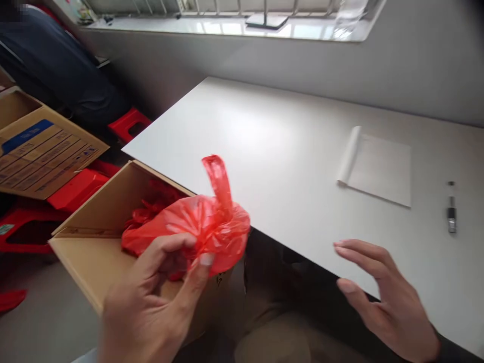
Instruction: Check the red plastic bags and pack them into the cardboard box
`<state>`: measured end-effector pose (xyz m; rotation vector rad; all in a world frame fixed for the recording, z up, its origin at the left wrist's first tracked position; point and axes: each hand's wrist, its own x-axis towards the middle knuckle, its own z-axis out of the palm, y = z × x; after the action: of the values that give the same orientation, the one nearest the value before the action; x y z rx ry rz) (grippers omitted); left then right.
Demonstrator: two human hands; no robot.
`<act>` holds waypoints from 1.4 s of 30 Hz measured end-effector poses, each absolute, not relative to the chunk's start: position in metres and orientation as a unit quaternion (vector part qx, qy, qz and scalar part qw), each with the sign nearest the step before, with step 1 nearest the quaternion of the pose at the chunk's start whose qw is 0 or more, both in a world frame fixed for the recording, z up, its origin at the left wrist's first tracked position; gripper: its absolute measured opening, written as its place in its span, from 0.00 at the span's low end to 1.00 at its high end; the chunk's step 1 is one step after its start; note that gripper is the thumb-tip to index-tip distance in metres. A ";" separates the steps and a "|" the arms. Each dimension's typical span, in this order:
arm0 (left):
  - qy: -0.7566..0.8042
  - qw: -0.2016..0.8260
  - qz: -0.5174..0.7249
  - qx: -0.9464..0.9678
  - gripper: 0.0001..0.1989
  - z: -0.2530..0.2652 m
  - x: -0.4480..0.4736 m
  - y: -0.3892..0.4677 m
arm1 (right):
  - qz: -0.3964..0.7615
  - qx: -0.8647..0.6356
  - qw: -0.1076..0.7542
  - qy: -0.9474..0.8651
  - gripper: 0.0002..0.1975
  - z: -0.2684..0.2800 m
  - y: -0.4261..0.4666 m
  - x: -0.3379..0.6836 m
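My left hand [162,297] pinches a knotted red plastic bag [189,222] near its gathered neck, and one loop of the bag sticks up. What the bag contains is hidden. It hangs over an open cardboard box [83,272], where more red plastic [145,212] shows inside. My right hand [393,297] is apart from the bag, over the near edge of the white table [264,151], with fingers spread and nothing in them. Beyond it on the table lie a partly curled sheet of white paper [381,166] and a black-and-clear pen [451,214].
Another cardboard box [49,151] stands at the left among red plastic stools [130,123]. A person in dark clothes [56,65] is at the upper left. Behind the table runs a grey wall with a barred window and a sill [181,25].
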<state>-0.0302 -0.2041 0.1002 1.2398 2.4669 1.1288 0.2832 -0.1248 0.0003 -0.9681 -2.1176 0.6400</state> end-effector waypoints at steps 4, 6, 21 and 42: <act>0.674 0.306 0.462 0.488 0.11 0.085 0.045 -0.145 | 0.212 -0.338 0.404 -0.823 0.26 0.029 -0.112 0.249; 0.600 0.414 0.477 0.492 0.10 0.074 0.072 -0.127 | 0.185 -0.382 0.436 -0.793 0.19 0.031 -0.104 0.250; 0.569 0.160 0.320 0.741 0.07 0.034 0.130 -0.093 | 0.223 -0.559 0.451 -0.659 0.18 0.009 -0.094 0.338; 0.540 0.146 0.379 0.737 0.10 0.031 0.142 -0.092 | 0.229 -0.566 0.438 -0.660 0.12 0.009 -0.096 0.351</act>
<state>0.1424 -0.0916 0.0309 2.1232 1.5541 1.0905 0.3506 -0.0955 0.0090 -1.4069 -1.6418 0.5683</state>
